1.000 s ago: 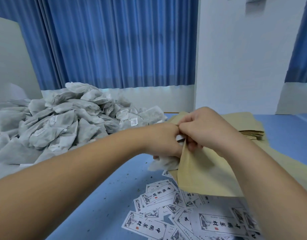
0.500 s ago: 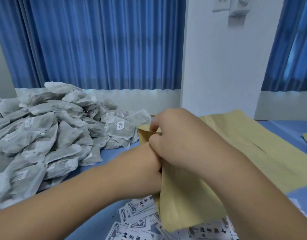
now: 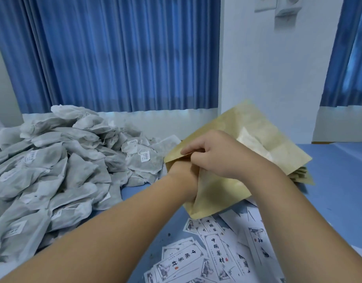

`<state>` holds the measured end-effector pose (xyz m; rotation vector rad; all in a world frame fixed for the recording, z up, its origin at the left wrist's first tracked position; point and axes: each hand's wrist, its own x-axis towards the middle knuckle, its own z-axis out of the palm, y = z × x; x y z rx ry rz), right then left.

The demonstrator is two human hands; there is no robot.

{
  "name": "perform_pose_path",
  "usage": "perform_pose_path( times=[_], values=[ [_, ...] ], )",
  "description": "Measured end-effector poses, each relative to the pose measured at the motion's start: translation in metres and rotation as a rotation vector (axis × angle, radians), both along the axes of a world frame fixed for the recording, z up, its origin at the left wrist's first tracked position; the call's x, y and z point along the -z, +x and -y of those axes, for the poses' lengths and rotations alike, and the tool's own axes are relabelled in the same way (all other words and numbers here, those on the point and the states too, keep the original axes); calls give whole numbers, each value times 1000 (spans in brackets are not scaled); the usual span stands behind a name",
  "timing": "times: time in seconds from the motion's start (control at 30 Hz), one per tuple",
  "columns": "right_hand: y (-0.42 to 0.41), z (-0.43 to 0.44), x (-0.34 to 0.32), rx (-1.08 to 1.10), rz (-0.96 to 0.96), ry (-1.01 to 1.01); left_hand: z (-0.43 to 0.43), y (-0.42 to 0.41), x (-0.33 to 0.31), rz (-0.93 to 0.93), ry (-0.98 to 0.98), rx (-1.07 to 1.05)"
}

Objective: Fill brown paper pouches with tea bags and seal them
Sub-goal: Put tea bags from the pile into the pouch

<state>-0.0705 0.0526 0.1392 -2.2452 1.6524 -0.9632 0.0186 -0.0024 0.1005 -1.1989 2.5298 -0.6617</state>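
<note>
Right hand (image 3: 219,154) pinched the pouch (image 3: 215,199) mouth, fingers clenched on the paper, holding it open. Left hand (image 3: 183,177) was wrist-deep inside (fingers hidden, can't tell their state), probably seating a tea bag. Tea bag pile (image 3: 73,160) sat left of my fingers.

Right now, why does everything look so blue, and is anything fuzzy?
Head view: light seems to glow through the blue curtains, giving the whole picture a cool blue tint. Head view: the wide lens makes the curtain edges lean at both sides. Head view: the pouch in the right hand looks a bit soft at its top, while the printed labels nearby are sharp.
</note>
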Motion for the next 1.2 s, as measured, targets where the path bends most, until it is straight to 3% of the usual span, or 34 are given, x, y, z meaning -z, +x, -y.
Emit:
perform_pose_path(
  times=[0.1,0.27,0.33,0.4,0.53,0.67,0.87,1.2],
  values=[
    [-11,4,2,-2,98,-23,8,-7,-6,-172,96,67],
    [-27,8,5,74,186,-184,-6,6,-4,-1014,631,300],
    [-31,10,7,127,179,-235,-10,22,-1,-1207,817,361],
    [-31,11,8,176,122,-275,-12,38,1,-1149,710,391],
    [-20,11,9,228,-28,-327,-16,58,14,-710,27,304],
    [-7,9,9,231,-104,-320,-20,47,23,-497,-186,232],
    [2,5,4,211,-202,-250,-14,18,11,-462,-178,187],
    [-3,0,-2,259,-81,-290,-4,0,10,-489,-55,110]
  ],
)
